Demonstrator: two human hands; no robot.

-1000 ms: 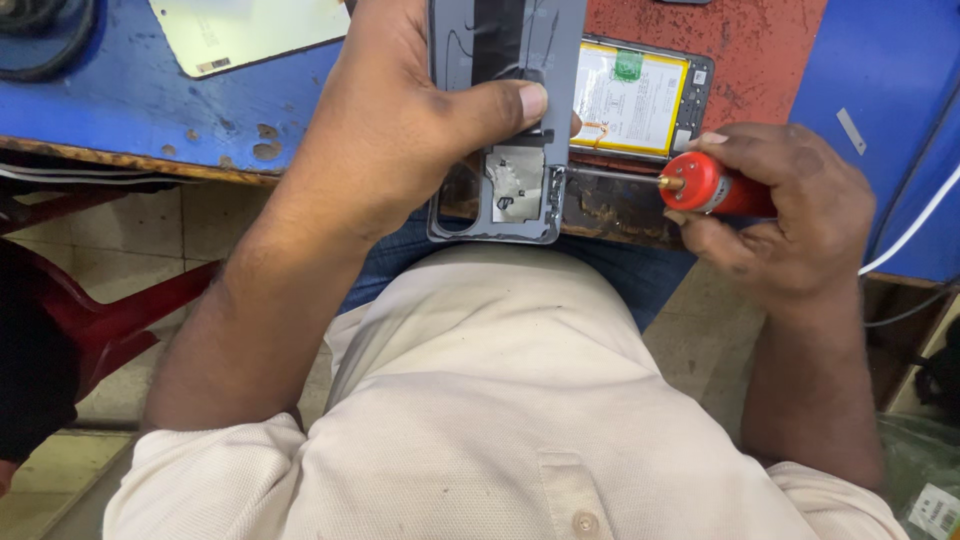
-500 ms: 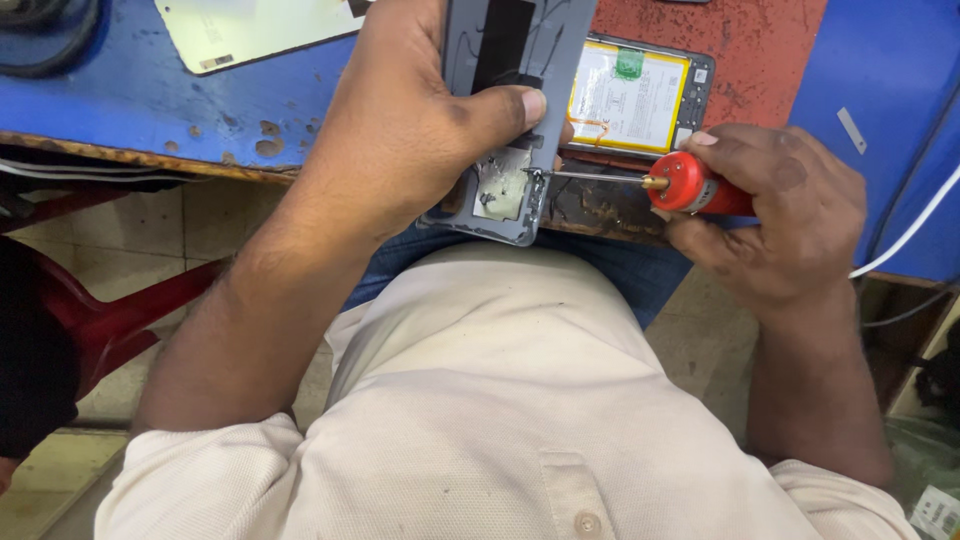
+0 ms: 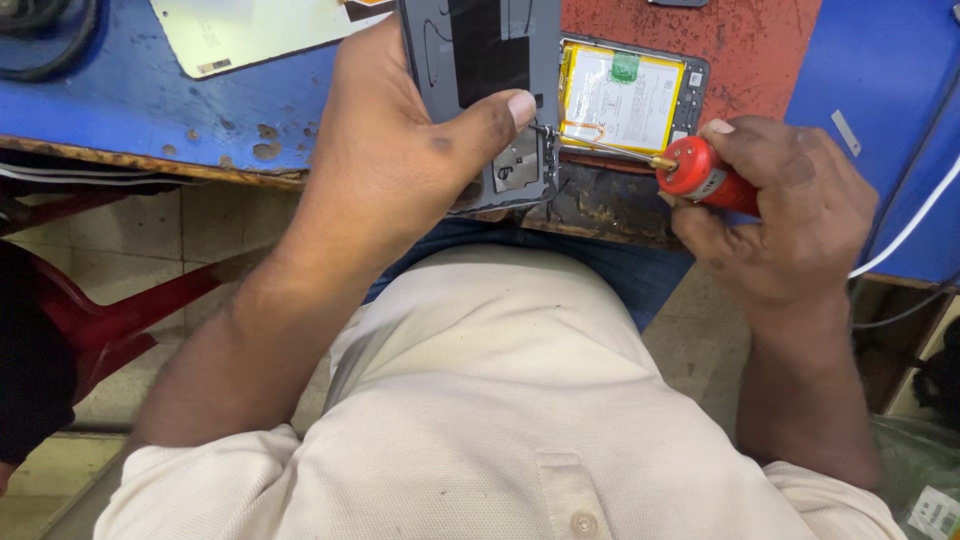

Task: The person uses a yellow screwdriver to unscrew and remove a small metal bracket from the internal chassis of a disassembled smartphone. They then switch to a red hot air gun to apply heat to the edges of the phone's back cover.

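The left hand (image 3: 400, 150) clamps the grey phone frame (image 3: 490, 90) at twelve o'clock, thumb pinning it steady; the right hand (image 3: 780, 210), at three o'clock, grips a red screwdriver (image 3: 700, 172), tip meeting the frame's edge beside the opened phone (image 3: 630, 95).

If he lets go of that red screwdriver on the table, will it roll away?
Probably. The red screwdriver has a round handle, so it would likely roll on the flat workbench. Its thin metal shaft looks stiff, and it seems light, since the right hand holds it easily.
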